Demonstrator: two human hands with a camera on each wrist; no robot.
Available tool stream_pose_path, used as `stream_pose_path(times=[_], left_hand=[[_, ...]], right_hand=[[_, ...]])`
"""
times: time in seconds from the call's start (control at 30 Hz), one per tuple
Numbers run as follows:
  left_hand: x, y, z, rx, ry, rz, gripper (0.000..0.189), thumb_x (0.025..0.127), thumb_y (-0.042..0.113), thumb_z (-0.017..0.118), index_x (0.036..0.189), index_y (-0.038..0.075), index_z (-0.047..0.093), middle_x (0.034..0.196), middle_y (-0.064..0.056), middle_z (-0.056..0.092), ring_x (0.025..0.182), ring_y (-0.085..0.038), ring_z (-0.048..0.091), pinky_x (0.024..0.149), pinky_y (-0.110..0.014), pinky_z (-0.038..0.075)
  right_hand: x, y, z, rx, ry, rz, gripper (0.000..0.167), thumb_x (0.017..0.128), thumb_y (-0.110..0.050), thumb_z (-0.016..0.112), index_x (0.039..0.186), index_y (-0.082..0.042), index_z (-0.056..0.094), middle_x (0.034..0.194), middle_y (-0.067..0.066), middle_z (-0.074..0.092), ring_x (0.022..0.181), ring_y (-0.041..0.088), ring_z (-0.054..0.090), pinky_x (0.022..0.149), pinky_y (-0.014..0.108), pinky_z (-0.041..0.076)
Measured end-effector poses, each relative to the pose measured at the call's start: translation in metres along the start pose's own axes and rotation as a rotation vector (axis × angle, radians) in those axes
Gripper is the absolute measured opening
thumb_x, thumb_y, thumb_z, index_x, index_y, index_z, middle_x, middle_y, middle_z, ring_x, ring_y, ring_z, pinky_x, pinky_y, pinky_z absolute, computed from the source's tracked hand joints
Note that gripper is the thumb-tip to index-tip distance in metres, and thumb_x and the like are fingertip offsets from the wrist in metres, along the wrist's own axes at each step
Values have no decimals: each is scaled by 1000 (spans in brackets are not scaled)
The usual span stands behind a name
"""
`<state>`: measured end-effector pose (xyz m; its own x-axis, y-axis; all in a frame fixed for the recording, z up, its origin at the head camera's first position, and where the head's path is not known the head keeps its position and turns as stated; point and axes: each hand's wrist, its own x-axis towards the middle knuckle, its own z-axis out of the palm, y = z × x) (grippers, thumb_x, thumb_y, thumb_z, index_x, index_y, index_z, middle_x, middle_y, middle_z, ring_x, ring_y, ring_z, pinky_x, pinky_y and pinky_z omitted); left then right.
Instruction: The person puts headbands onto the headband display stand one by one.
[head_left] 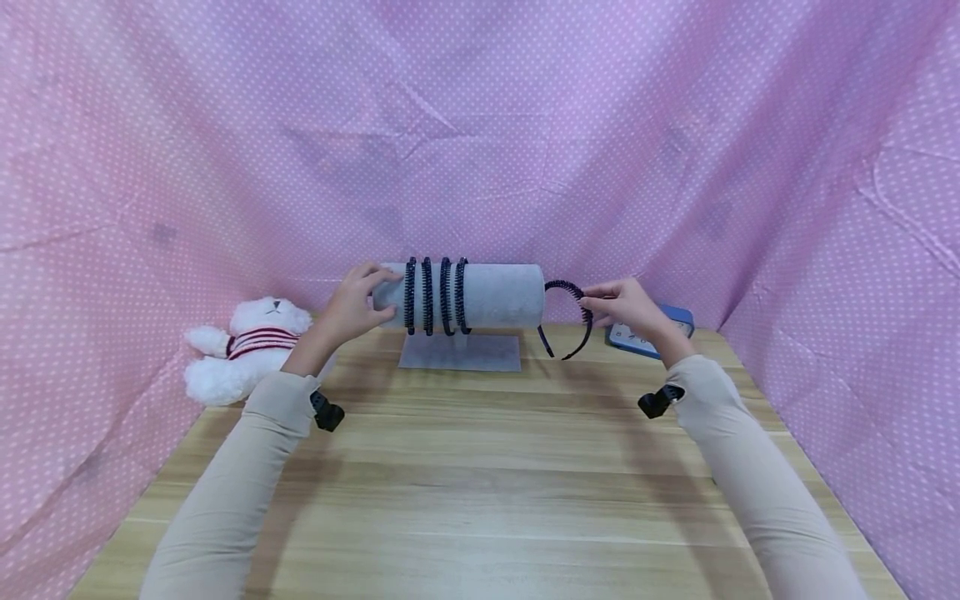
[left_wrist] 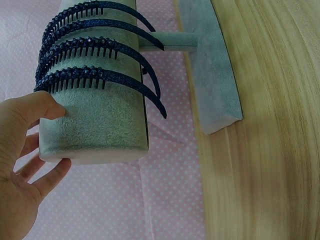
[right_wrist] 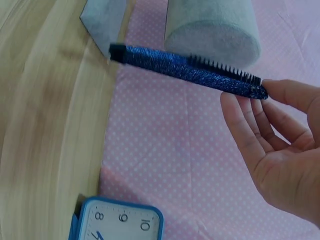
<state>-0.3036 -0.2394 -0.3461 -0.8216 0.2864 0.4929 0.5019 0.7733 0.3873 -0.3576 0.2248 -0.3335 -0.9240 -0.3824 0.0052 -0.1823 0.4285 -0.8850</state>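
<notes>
A grey velvety headband stand [head_left: 504,296] with a horizontal cylinder stands at the back of the table. Several dark blue toothed headbands [left_wrist: 100,45] are hooked over the cylinder, bunched toward its left half. My left hand [head_left: 351,304] grips the cylinder's left end, thumb on one side and fingers on the other, beside the outermost headband. Between the thumb and fingers of my right hand [head_left: 630,307], another glittery dark blue headband [right_wrist: 170,66] is pinched near its toothed top. This headband hangs just off the cylinder's right end, its open ends pointing down.
A white plush bear [head_left: 258,350] in a red-striped sweater lies at the left, by my left forearm. Behind my right hand is a blue-framed clock [head_left: 681,317]. Pink dotted cloth [head_left: 480,125] hangs round the back and sides of the wooden table [head_left: 480,483].
</notes>
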Motion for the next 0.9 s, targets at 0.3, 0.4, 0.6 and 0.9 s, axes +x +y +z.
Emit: stream_pose_path(times=[0.3, 0.4, 0.6, 0.9], left_hand=[[-1, 3, -1, -16, -35, -36, 50, 88, 6, 74, 136, 3, 62, 130, -20, 56, 115, -38, 50, 87, -53, 48], [-1, 6, -2, -15, -44, -51, 50, 88, 6, 75, 137, 4, 62, 131, -18, 56, 114, -36, 50, 87, -50, 48], [-1, 7, -3, -15, -44, -50, 50, 88, 7, 75, 136, 5, 62, 130, -17, 56, 115, -35, 50, 86, -49, 46], [-1, 5, -3, -7, -22, -26, 49, 88, 5, 75, 135, 3, 63, 128, -19, 57, 108, -35, 50, 83, -48, 46]], right_hand=[[10, -4, 12, 69, 31, 56, 48, 101, -18, 63, 141, 8, 54, 140, 31, 56, 84, 4, 71, 78, 25, 63], [15, -6, 13, 112, 43, 91, 48, 102, -19, 63, 142, 5, 54, 138, 28, 58, 86, 9, 73, 78, 28, 64], [21, -12, 13, 197, 49, 126, 50, 101, -21, 65, 144, 3, 52, 116, 8, 67, 87, 18, 74, 76, 34, 65], [30, -17, 23, 171, 42, 31, 46, 98, -16, 68, 136, 7, 56, 104, -2, 69, 91, 9, 70, 92, 44, 61]])
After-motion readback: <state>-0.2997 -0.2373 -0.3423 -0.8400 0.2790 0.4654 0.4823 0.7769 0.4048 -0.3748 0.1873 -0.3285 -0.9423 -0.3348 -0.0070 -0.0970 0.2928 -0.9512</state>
